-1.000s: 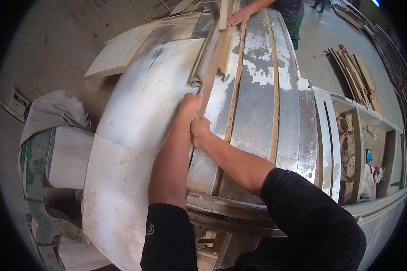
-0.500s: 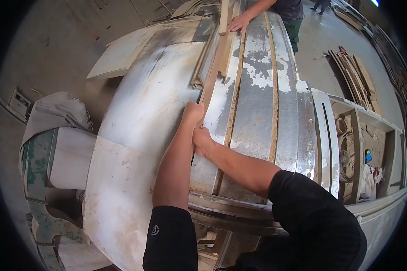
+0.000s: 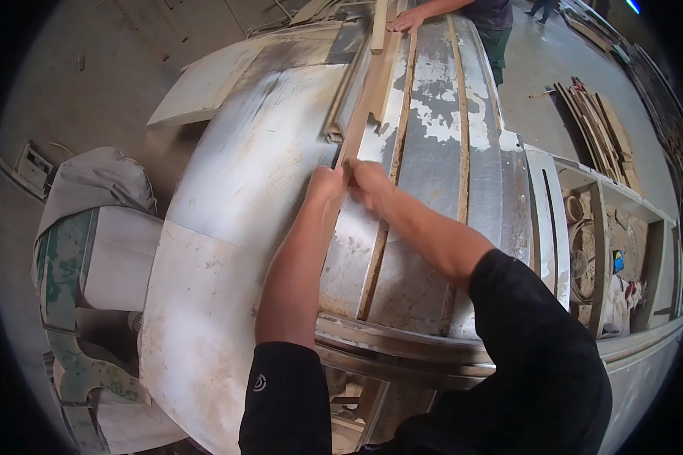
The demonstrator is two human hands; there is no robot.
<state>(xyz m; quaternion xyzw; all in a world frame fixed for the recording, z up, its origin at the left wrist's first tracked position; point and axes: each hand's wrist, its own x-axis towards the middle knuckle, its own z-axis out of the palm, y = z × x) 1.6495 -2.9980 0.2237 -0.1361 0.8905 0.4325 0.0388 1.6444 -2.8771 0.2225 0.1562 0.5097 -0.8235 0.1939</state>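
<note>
A large curved whitish-grey mould [image 3: 243, 197], shaped like an upturned hull, fills the view. Long wooden strips run lengthwise over its top. My left hand [image 3: 325, 184] and my right hand [image 3: 366, 182] meet side by side on the near end of one long wooden strip [image 3: 364, 98]. Both press or pinch it against the surface. At the far end another person's hand [image 3: 407, 18] rests on the same strip or one beside it.
Two more wooden strips [image 3: 463, 152] lie along the grey top to the right. A shelf frame [image 3: 622, 250] with small items stands at right. Stacked planks [image 3: 596, 121] lie on the floor beyond. A covered green machine [image 3: 76, 250] stands at left.
Both my hands have stayed together on the strip, sliding slightly along it. The other person's hand remains at the far end.
</note>
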